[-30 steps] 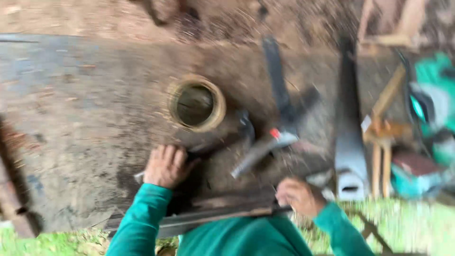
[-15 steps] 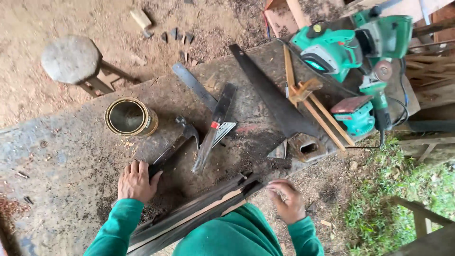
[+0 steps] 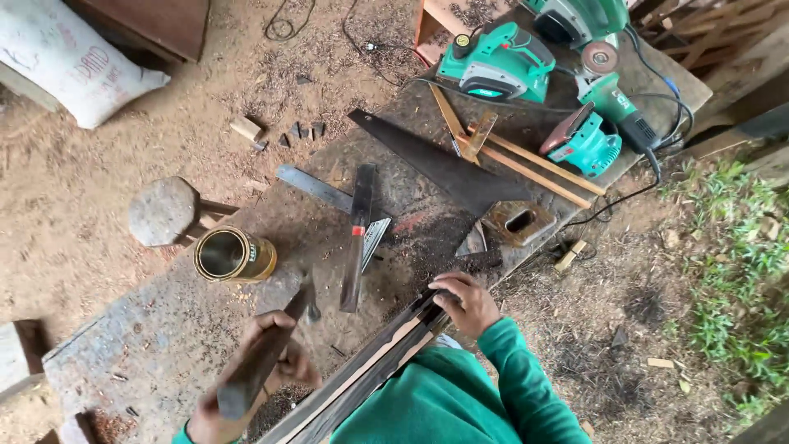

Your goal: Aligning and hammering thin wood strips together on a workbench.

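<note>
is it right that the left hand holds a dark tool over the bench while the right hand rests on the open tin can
Not quite. In the head view the right hand rests on the bundle of wooden strips, not the tin can. The left hand does hold the dark tool.

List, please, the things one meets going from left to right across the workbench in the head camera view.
Open tin can → dark blade with red mark → black handsaw → rusty metal block with a slot → small green sander.
</note>
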